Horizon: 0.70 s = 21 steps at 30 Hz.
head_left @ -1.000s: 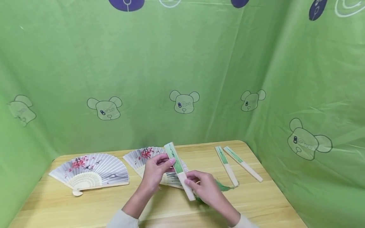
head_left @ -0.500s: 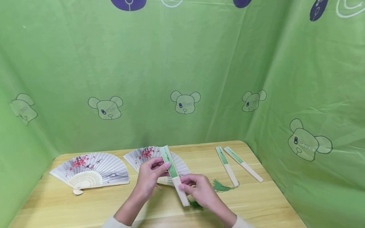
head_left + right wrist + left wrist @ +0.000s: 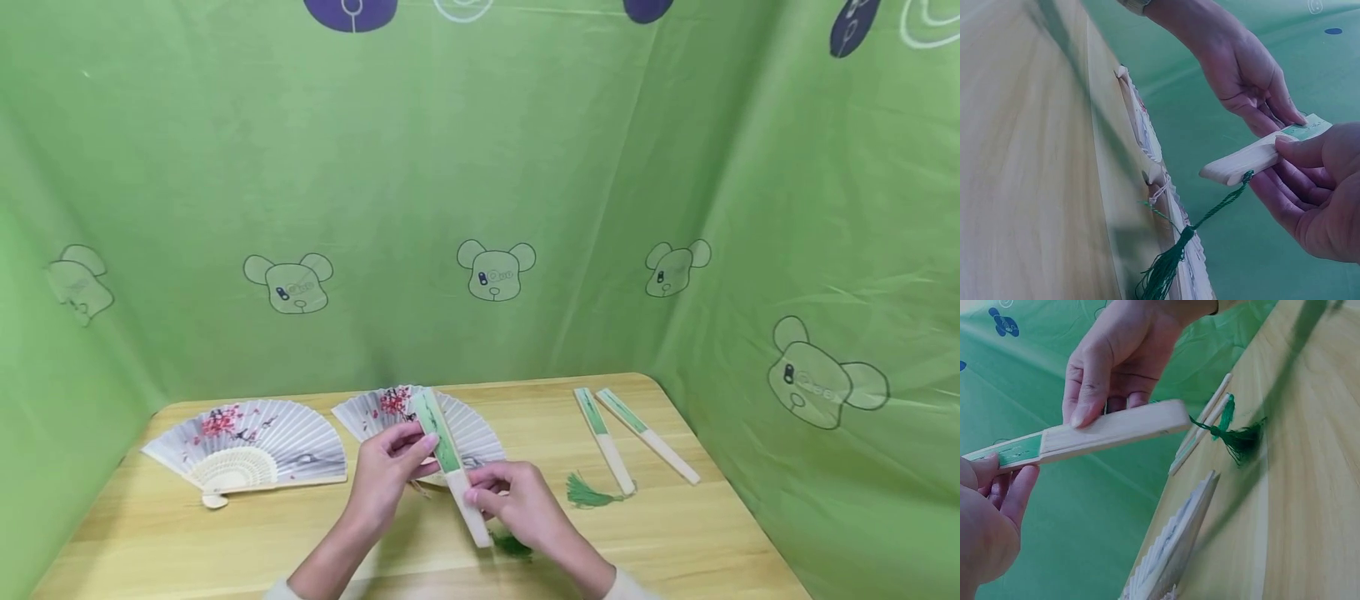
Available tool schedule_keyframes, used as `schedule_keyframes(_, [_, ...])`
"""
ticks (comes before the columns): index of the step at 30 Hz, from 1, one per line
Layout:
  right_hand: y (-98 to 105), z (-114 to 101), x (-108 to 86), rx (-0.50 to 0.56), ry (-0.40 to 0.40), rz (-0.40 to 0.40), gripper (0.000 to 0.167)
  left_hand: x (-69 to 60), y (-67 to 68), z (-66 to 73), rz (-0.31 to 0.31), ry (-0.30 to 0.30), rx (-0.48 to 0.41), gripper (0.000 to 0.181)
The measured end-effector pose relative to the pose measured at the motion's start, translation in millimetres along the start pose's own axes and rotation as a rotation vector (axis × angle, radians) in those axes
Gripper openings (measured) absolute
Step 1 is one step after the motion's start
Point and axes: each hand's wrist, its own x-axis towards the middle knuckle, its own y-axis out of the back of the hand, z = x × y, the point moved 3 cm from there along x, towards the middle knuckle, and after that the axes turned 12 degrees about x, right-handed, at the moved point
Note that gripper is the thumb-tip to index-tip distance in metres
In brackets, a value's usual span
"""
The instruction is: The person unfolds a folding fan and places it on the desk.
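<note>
A folded fan with a green upper part and pale wooden lower part (image 3: 467, 508) is held above the table, tilted. The left hand (image 3: 386, 475) pinches its green part, thumb on the front face. Lower down, the right hand (image 3: 521, 504) grips the wooden part between thumb and fingers. In the left wrist view the wooden end (image 3: 1116, 430) points toward the table, with the right hand (image 3: 1119, 356) on it. The fan's dark green tassel (image 3: 1169, 262) hangs from that end in the right wrist view.
An open grey fan with red blossoms (image 3: 307, 450) lies at the left; another open fan (image 3: 476, 429) lies behind the hands. Two folded green fans (image 3: 611, 454) (image 3: 667, 454) lie at the right, beside a green tassel (image 3: 587, 492). Green cloth (image 3: 405, 167) surrounds the wooden table (image 3: 675, 542).
Both hands have brought the folded fan left and slightly lower, toward the person. The tassel on the table at the right has come into fuller view.
</note>
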Motion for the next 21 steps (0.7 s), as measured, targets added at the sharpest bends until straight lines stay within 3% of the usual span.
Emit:
schedule_keyframes(13, [-8,-4,3.5,0.041,-0.008,0.003,0.021,-8.4,7.1,-13.6,0.004,-0.003,0.019,0.034])
schedule_keyframes(21, [-17,-3,3.5,0.059,-0.005,-0.048,0.019,-15.2,14.7,-18.2,0.055,-0.012,0.009,0.031])
